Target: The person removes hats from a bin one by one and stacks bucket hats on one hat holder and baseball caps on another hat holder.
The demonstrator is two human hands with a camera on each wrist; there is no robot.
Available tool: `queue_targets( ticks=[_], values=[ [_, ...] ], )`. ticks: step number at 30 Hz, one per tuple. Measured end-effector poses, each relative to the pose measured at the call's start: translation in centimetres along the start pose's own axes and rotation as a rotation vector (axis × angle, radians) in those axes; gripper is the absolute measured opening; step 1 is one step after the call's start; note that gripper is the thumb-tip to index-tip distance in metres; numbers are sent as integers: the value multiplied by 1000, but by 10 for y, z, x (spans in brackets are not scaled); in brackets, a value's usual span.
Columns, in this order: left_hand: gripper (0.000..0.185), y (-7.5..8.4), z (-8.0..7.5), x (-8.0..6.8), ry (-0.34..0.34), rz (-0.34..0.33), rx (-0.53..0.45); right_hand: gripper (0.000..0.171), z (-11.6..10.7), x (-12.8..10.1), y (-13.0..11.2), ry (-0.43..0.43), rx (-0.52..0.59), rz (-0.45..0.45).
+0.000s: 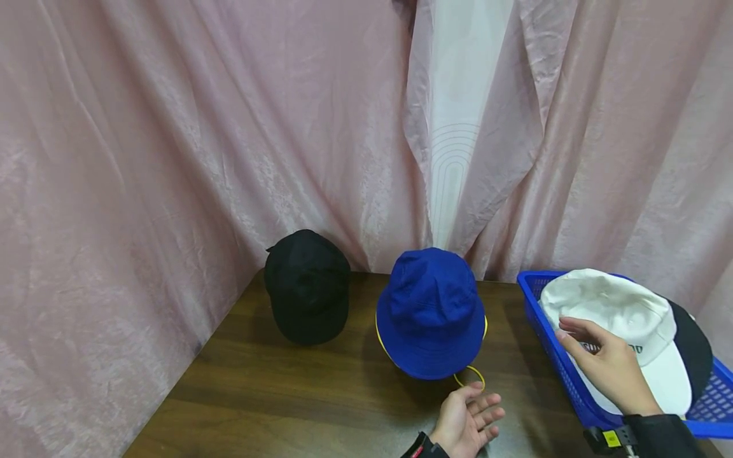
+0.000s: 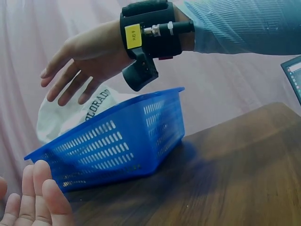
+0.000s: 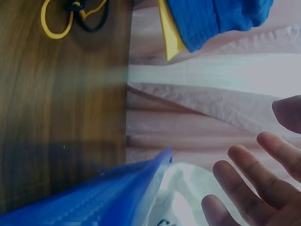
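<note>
Fingers of the right hand hover spread over the white cap in the blue basket, gripping nothing. Cap looks soft and light; its stiffer brim seems the best hold. Left hand rests open on the counter.

Black wrist camera, yellow label

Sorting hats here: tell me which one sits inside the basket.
The white cap lies in the blue basket; the black cap and blue bucket hat sit on the table.
</note>
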State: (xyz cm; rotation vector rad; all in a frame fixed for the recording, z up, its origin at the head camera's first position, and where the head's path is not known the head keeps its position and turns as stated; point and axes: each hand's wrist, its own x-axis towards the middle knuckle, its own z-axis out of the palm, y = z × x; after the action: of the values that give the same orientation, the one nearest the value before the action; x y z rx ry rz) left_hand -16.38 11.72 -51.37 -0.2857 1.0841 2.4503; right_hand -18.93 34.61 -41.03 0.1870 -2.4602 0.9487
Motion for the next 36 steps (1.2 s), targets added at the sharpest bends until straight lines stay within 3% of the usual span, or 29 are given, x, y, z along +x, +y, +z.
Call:
queue_targets(
  ticks=[17,29,36],
  values=[
    [19,-11,19,6,9,14,35,34,-28,-14,23,90,-77,146],
    [19,-20,38,10,-33,26,84,37,-36,-18,33,273,-177,517],
    [20,-25,50,10,-32,17,108,41,-38,-20,44,321,-187,613]
  ],
)
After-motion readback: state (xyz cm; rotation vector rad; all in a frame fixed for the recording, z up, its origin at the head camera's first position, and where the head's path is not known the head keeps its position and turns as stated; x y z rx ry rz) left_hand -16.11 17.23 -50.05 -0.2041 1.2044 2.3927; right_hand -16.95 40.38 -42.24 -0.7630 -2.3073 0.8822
